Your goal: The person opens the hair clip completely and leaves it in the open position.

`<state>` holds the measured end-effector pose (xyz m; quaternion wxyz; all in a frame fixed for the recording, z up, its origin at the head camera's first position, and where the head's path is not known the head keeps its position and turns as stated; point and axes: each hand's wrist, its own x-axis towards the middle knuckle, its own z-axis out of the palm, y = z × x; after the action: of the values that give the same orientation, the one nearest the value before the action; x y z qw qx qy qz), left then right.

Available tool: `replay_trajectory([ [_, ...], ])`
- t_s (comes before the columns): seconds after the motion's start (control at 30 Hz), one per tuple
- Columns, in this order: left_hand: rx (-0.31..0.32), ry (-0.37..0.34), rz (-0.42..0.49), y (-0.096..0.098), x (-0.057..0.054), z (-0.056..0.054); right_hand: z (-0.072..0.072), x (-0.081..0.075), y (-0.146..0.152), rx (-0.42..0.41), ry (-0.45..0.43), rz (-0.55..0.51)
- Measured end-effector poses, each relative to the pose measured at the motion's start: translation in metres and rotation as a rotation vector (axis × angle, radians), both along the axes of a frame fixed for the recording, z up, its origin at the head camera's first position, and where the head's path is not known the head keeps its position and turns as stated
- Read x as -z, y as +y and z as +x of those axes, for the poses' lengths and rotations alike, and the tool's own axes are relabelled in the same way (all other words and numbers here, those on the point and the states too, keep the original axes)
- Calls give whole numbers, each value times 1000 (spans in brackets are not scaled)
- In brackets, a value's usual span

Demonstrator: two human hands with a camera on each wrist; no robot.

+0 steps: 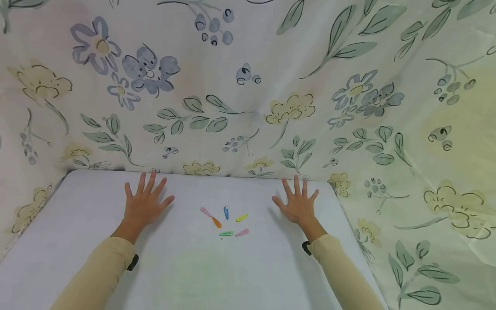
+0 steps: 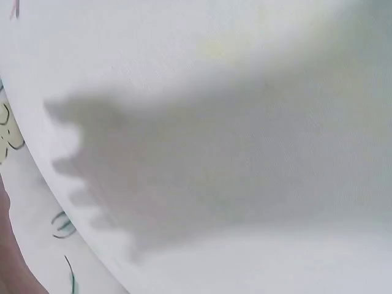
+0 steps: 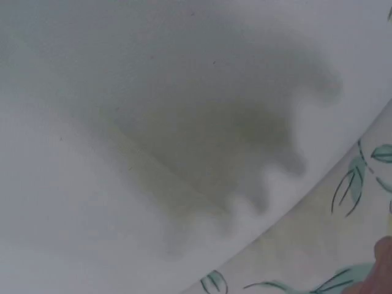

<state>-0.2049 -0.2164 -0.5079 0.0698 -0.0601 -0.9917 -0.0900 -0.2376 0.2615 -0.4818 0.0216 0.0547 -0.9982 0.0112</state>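
Both hands are spread flat, palms down, over a white table (image 1: 186,275). My left hand (image 1: 143,206) is left of a loose group of hair clips, fingers fanned, holding nothing. My right hand (image 1: 298,206) is to their right, likewise fanned and holding nothing. Between them lie a blue hair clip (image 1: 226,212), a yellow one (image 1: 242,218), an orange one (image 1: 216,222), a green one (image 1: 226,234) and two pink clips (image 1: 206,211). Neither hand touches a clip. The wrist views show mostly hand shadows on the white surface, with a sliver of the left hand (image 2: 15,263) and right hand (image 3: 376,272).
A cloth (image 1: 252,56) printed with flowers and leaves hangs behind the table's far edge and along its sides. Dark bands (image 1: 133,262) show at both wrists, by the pale sleeves (image 1: 97,271).
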Motion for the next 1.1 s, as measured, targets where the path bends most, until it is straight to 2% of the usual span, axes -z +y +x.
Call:
replay_trajectory([
  [0.17, 44, -10, 17, 15, 1, -2, 1, 3, -16, -42, -2, -2],
  [0.37, 100, -113, 62, 30, 3, -3, 5, 6, -40, -113, -11, -33],
  [0.47, 125, -144, 88, 36, 4, -2, 7, 7, -52, -171, -23, -88],
  [0.7, 212, -165, 193, 51, 7, 0, 11, 16, -77, -283, -49, -164],
  [0.87, 258, -154, 323, 61, 13, 0, 14, 18, -97, -305, -132, -310],
  [1.0, 264, -122, 406, 71, 18, -1, 15, 22, -109, -318, -184, -443],
  [1.1, 256, -85, 435, 78, 21, -2, 14, 26, -117, -331, -212, -528],
])
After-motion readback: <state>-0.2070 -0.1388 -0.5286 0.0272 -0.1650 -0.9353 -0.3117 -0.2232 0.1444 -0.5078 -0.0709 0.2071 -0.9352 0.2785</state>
